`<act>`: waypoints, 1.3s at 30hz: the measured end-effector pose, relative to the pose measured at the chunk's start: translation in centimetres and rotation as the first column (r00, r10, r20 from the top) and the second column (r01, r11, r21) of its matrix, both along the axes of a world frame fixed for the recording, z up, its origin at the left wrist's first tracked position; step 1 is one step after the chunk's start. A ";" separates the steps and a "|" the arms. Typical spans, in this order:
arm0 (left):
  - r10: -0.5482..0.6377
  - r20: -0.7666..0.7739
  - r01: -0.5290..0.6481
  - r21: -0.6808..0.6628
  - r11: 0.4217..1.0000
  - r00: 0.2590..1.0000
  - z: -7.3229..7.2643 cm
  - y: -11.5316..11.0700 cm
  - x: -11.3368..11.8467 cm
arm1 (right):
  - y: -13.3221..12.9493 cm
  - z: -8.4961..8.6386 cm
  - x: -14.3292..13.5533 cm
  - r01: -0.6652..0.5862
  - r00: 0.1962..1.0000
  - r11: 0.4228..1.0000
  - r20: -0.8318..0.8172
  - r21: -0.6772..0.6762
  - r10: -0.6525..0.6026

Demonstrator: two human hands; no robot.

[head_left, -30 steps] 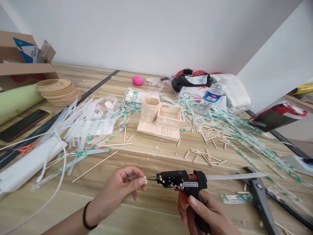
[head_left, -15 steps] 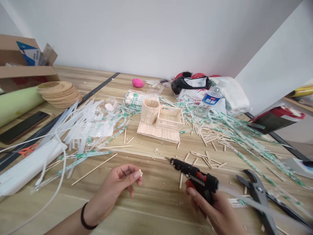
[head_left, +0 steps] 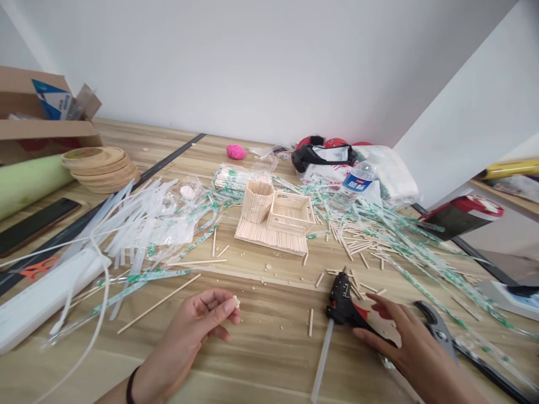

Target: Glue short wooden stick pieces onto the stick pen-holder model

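My left hand (head_left: 202,320) pinches a small cream-coloured cluster of tiny round wooden bits (head_left: 236,302) between thumb and fingertips. A black hot glue gun (head_left: 342,300) lies on the table, its nozzle pointing away and a clear glue stick (head_left: 322,362) sticking out of its back. Beside its handle, my right hand (head_left: 408,342) is open, with thumb and fingers apart. Beyond both hands stands a model made of wooden sticks (head_left: 272,238): a round upright cup and a rectangular open box on a flat stick base.
Pruning shears (head_left: 440,331) lie right of my right hand. Loose cut sticks (head_left: 357,244) and green-printed plastic wrappers (head_left: 425,264) spread across the right. Clear glue sticks (head_left: 138,224), a white power strip (head_left: 50,297) and orange scissors (head_left: 40,269) lie left. A water bottle (head_left: 356,185) stands behind.
The glue gun has been set down on the table and turned to point away; my right hand has let go and opened. My left hand still pinches the small cluster.
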State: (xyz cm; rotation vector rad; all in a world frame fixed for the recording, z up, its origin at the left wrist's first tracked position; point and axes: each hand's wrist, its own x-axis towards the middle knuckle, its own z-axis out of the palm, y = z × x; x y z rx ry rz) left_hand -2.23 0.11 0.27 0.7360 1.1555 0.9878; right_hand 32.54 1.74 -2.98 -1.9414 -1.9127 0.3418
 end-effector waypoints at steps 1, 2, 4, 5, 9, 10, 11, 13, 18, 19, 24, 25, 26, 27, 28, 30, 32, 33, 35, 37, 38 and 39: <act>-0.001 -0.001 0.001 0.001 1.000 1.000 0.0 0.0 0.0 | 0.2 0.7 -0.7 0.012 1.000 0.999 0.010 0.037 -0.012; -0.001 0.000 0.001 -0.002 1.000 1.000 0.0 0.0 0.1 | 0.3 1.5 -1.7 0.011 1.000 0.998 0.005 0.066 -0.011; 0.004 0.005 -0.004 -0.014 1.000 1.000 0.0 0.0 0.1 | 0.7 2.8 -4.5 -0.071 0.997 0.996 -0.038 0.053 0.073; 0.007 0.009 -0.007 -0.019 1.000 1.000 0.0 0.0 0.2 | 1.0 3.2 -6.2 -0.155 0.985 0.988 -0.072 0.021 0.156; 0.002 0.005 -0.001 -0.007 1.000 1.000 0.0 0.0 0.2 | 2.7 3.2 -12.7 -0.358 0.932 0.932 -0.090 -0.065 0.352; -0.001 0.001 0.001 -0.002 1.000 1.000 0.0 0.0 0.2 | 3.3 2.9 -14.0 -0.352 0.935 0.932 -0.066 -0.083 0.348; 0.000 -0.003 0.000 0.002 1.000 1.000 0.1 0.0 0.2 | 3.8 2.6 -15.1 -0.351 0.936 0.932 -0.054 -0.089 0.347; 0.005 -0.009 -0.005 0.010 1.000 1.000 0.2 -0.1 0.0 | 4.7 2.0 -16.6 -0.353 0.935 0.930 -0.032 -0.101 0.352; 0.002 -0.017 -0.002 0.033 0.999 1.000 -0.1 0.1 -0.3 | 5.6 1.5 -18.4 -0.363 0.931 0.926 0.012 -0.107 0.366; 0.000 -0.019 0.001 0.035 0.999 1.000 -0.2 0.1 -0.3 | 5.6 1.4 -18.5 -0.364 0.930 0.925 0.014 -0.107 0.367; -0.016 -0.017 0.017 0.035 0.999 1.000 -0.8 0.3 -0.2 | 5.6 1.0 -18.9 -0.365 0.931 0.927 -0.035 -0.088 0.363; -0.019 -0.018 0.020 0.033 0.999 1.000 -0.8 0.3 -0.2 | 5.5 1.0 -18.9 -0.365 0.931 0.928 -0.055 -0.081 0.361; -0.020 -0.022 0.021 0.029 0.999 1.000 -0.8 0.4 -0.1 | 5.5 1.1 -18.8 -0.363 0.930 0.929 -0.081 -0.073 0.357; -0.021 -0.030 0.022 0.027 0.999 0.999 -0.8 0.4 -0.1 | 5.4 1.2 -18.6 -0.361 0.929 0.930 -0.109 -0.066 0.353; -0.020 -0.042 0.022 0.027 0.999 0.999 -0.8 0.4 0.0 | 5.2 1.4 -18.4 -0.362 0.926 0.930 -0.134 -0.059 0.352; -0.020 -0.076 0.023 0.037 0.999 0.997 -0.9 0.5 0.0 | 4.5 1.7 -18.0 -0.348 0.913 0.936 -0.244 -0.050 0.326; -0.028 -0.116 0.034 0.055 0.998 0.993 -0.9 0.5 0.0 | 3.5 2.0 -17.6 -0.318 0.857 0.945 -0.448 -0.072 0.254; -0.034 -0.135 0.043 0.066 0.997 0.990 -1.0 0.5 0.0 | 2.9 2.1 -17.4 -0.309 0.800 0.946 -0.565 -0.098 0.203; -0.051 -0.161 0.066 0.085 0.994 0.986 -1.1 0.4 0.0 | 1.8 2.0 -17.3 -0.312 0.664 0.936 -0.743 -0.164 0.091; -0.064 -0.178 0.082 0.098 0.992 0.982 -1.3 0.3 0.0 | 1.0 1.8 -17.3 -0.331 0.586 0.919 -0.810 -0.216 0.021; -0.068 -0.186 0.088 0.100 0.991 0.980 -1.3 0.2 0.0 | 0.7 1.7 -17.4 -0.336 0.569 0.913 -0.823 -0.230 0.002; -0.070 -0.193 0.091 0.100 0.991 0.979 -1.3 0.1 0.1 | 0.6 1.6 -17.4 -0.340 0.561 0.910 -0.828 -0.239 -0.007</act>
